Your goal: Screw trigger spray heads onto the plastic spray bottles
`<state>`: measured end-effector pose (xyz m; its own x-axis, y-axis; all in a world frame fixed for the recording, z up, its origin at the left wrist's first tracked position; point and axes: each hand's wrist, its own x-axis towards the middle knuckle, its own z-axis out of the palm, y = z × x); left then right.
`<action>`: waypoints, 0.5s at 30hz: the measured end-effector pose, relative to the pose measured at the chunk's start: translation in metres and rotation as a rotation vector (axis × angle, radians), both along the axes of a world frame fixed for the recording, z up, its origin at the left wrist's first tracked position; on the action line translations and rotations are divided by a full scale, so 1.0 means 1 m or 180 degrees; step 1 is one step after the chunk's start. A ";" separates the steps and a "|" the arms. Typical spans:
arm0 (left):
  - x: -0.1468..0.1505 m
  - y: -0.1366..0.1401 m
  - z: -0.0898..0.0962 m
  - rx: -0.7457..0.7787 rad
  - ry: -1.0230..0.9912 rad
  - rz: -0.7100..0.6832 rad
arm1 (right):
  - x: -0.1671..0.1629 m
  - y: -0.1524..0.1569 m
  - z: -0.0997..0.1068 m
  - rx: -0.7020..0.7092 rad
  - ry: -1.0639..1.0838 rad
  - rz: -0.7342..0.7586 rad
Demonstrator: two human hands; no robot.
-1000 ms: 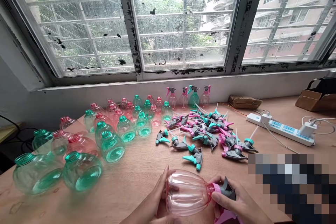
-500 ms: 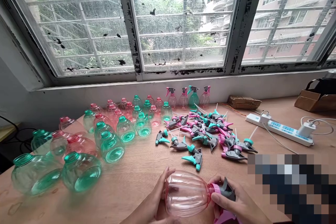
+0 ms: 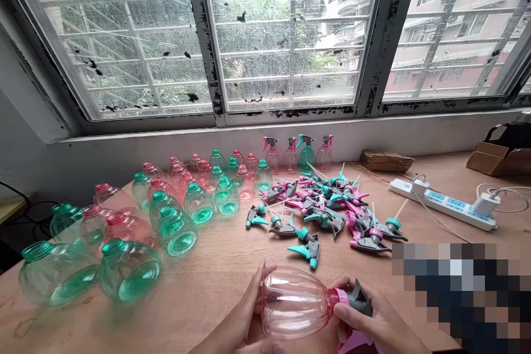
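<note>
A clear pink spray bottle [image 3: 295,303] lies sideways above the front edge of the table, its base to the left and its neck to the right. My left hand [image 3: 244,315] is closed around the base end, some fingers hidden behind the bottle. At the neck, my right hand [image 3: 373,315] grips the pink collar of a grey and pink spray head [image 3: 359,298], thumb on the collar. The head sits on the bottle's neck; how tightly I cannot tell. Beyond the bottle lies a pile of loose spray heads [image 3: 327,215] in grey, pink and teal.
Several open green and pink bottles [image 3: 178,235] stand at the left. Four-like finished spray bottles, several in a row [image 3: 306,156], stand by the wall. A white power strip [image 3: 443,203] with cables, a brown package [image 3: 385,161] and a cardboard box [image 3: 498,157] are at the right.
Hardly anything differs. The bottle has turned slightly about its length between my hands, and both hands keep their places.
</note>
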<state>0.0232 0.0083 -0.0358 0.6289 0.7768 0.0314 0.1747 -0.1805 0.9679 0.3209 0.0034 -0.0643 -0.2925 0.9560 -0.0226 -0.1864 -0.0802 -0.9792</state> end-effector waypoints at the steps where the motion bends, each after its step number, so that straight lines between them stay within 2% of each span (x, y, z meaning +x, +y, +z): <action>1: 0.000 0.001 -0.001 0.0011 -0.0016 -0.0020 | 0.000 0.000 0.000 0.0005 0.0021 0.0003; 8: 0.001 0.001 -0.004 0.0332 0.0168 0.0090 | -0.001 -0.001 0.002 -0.0028 0.0012 -0.0043; 15: -0.003 0.002 -0.009 0.0005 -0.0103 -0.0031 | -0.001 -0.002 0.006 0.0034 -0.0030 -0.0069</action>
